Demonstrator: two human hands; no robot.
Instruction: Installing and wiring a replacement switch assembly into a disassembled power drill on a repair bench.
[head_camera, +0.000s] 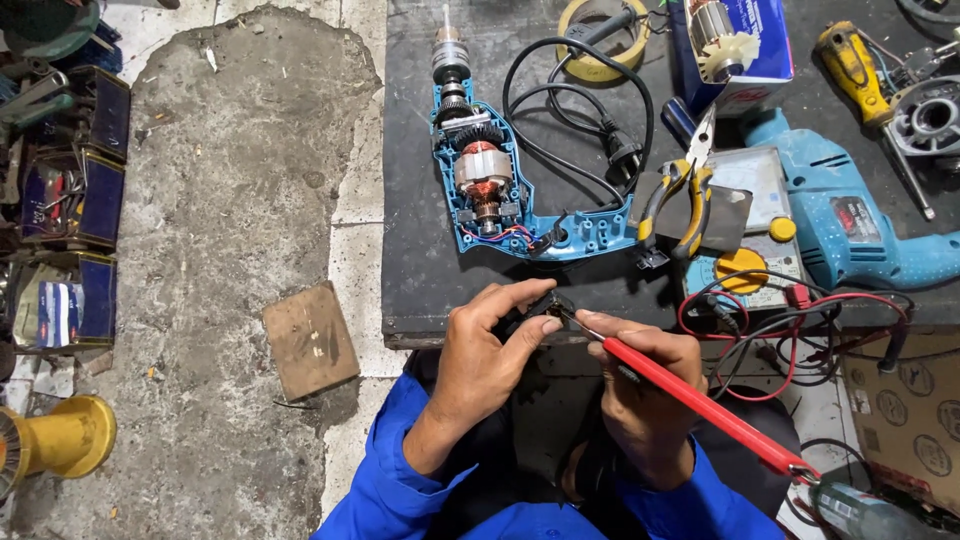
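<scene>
Already the drill (490, 180) lies opened; below it, left hand (490, 350) pinches a black part (545, 305), right hand (640, 370) grips the iron (700, 400), soldering seemingly unfinished.

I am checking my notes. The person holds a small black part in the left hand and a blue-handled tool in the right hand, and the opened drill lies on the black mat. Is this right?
Not quite: the head view shows the tool in the right hand has a red handle, not blue. The left hand does hold the small black part, and the opened drill lies on the black mat.

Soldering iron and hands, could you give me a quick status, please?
Left hand pinches small black part. Right hand holds red soldering iron, tip at part. Opened drill beyond, nothing between.
</scene>
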